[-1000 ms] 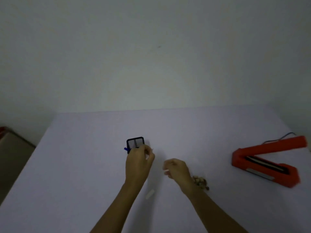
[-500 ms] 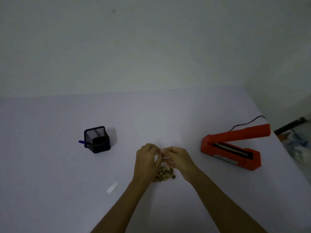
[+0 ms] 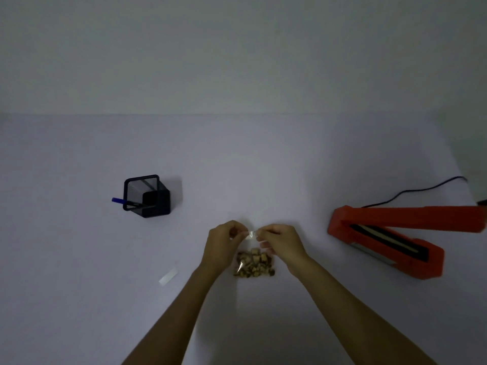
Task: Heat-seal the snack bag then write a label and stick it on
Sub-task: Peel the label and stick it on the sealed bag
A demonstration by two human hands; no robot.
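Pinching snack bag [image 3: 254, 264] top, both hands [image 3: 253, 242] raised, fingers curled

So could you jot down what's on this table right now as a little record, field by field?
Left hand: pinches the top edge of the clear plastic snack bag
Right hand: pinches the same edge
Red heat sealer: right, lid raised
Black mesh pen holder: left, blue pen inside
White label strip: lying flat, untouched

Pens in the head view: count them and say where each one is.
1. A blue pen sticks out over the left rim of the black mesh holder, left of the hands. The holder's dark inside could hide more.
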